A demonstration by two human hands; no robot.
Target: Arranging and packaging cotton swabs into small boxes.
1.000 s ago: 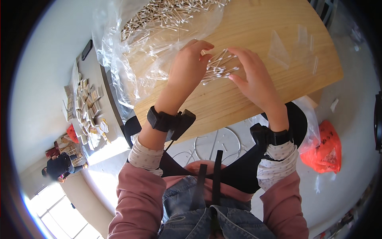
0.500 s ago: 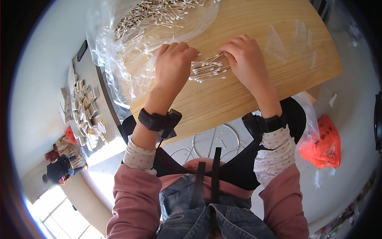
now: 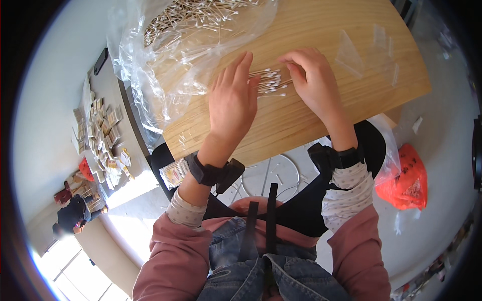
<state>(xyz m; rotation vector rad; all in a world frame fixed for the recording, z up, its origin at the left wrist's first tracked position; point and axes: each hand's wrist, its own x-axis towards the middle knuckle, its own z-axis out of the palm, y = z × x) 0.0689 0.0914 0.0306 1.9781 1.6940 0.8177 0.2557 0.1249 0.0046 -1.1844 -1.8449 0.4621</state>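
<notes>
A small bundle of cotton swabs (image 3: 271, 82) lies on the wooden table (image 3: 321, 108), white tips toward the right. My left hand (image 3: 232, 95) stands on edge along the bundle's left side, fingers stretched out, hiding the other ends of the sticks. Right of the swabs is my right hand (image 3: 314, 75), its fingers curved and the thumb apart, with nothing visible in it. At the far left of the table, a large clear plastic bag (image 3: 196, 62) lies spread open, with a heap of loose swabs (image 3: 188, 20) in it.
Clear plastic pieces (image 3: 348, 55) lie on the table's right side. Beside my left wrist is a filled swab packet (image 3: 174, 173). A side table at left carries many small packs (image 3: 106, 130) and a phone (image 3: 101, 61). A red bag (image 3: 404, 180) sits at right; another person (image 3: 75, 215) is far left.
My left hand has turned on edge, fingers straightened, and moved slightly right and nearer. My right hand has come away from the swabs. The swabs now lie more evenly together.
</notes>
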